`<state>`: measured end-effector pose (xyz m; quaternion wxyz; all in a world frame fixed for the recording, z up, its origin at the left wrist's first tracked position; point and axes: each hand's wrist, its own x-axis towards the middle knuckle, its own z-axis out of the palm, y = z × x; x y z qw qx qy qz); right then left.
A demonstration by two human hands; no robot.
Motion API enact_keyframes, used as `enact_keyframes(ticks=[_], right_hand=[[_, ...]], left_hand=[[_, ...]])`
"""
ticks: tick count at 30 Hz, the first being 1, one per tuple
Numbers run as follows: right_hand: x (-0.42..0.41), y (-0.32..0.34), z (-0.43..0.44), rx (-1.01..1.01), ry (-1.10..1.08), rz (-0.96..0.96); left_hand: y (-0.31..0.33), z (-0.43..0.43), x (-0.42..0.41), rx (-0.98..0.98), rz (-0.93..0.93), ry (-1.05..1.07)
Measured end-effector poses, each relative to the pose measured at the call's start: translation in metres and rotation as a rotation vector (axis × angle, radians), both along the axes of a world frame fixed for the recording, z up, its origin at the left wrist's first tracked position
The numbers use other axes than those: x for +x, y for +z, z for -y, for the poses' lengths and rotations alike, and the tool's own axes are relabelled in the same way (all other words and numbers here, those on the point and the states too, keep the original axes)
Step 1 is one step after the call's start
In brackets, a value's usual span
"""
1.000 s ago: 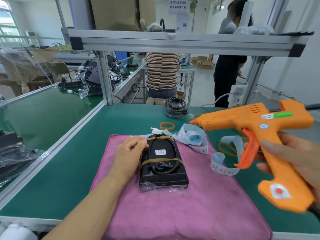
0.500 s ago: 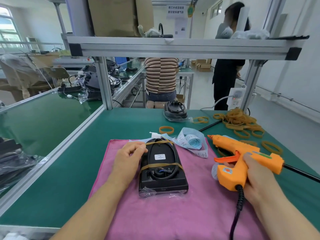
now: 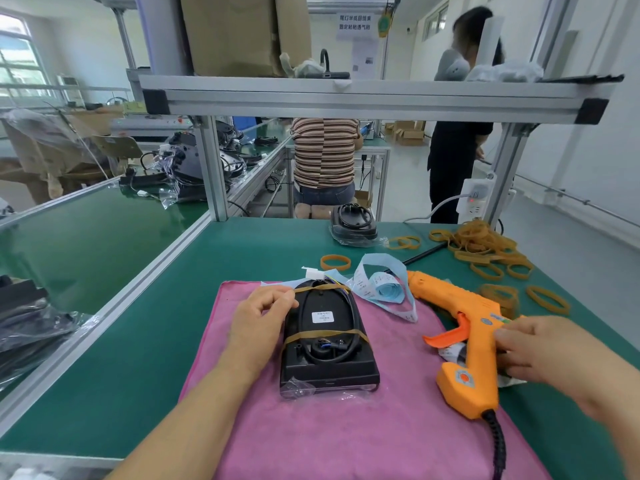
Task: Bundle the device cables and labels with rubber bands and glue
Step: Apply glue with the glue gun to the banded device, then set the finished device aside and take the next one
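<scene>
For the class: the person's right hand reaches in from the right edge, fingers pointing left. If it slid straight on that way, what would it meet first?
The right hand already lies against the orange glue gun, so it meets that first. Beyond it lies the black device on the pink cloth, though depth is hard to judge.

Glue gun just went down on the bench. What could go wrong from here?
1. The glue gun lies on its side with its nozzle close to the label strip; a hot tip could drip on or scorch it.
2. The right hand rests on the gun; lifting off could nudge it toward the device, which the left hand steadies.
</scene>
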<state>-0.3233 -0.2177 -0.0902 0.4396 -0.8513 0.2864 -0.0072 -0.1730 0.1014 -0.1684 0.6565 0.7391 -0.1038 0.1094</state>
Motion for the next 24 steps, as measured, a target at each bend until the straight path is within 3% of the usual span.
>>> enact_keyframes(ticks=[3,5,8,11,13,15,19,24], right_hand=[[-0.002,0.02,-0.024,-0.397,0.064,0.1],[0.004,0.026,-0.054,-0.451,0.129,0.269],[0.031,0.01,-0.101,-0.243,0.294,0.394],[0.06,-0.012,-0.131,-0.052,0.343,0.284],[0.07,-0.028,-0.14,-0.038,0.414,0.292],[0.072,-0.038,-0.148,-0.003,0.467,0.393],[0.068,-0.041,-0.156,0.102,0.476,0.474],[0.064,-0.015,-0.164,0.194,0.512,0.528]], left_hand=[[0.0,0.0,-0.001,0.024,0.011,-0.001],[0.001,0.001,-0.002,0.017,0.009,-0.01],[0.008,0.002,-0.004,-0.002,-0.03,0.024],[0.012,0.003,-0.007,0.201,-0.059,0.173],[0.017,0.006,-0.014,0.377,-0.077,0.128],[0.023,0.01,-0.024,0.403,-0.139,0.02],[0.035,0.02,-0.049,0.15,-0.241,-0.043],[0.062,0.016,-0.068,-0.143,-0.218,-0.021]])
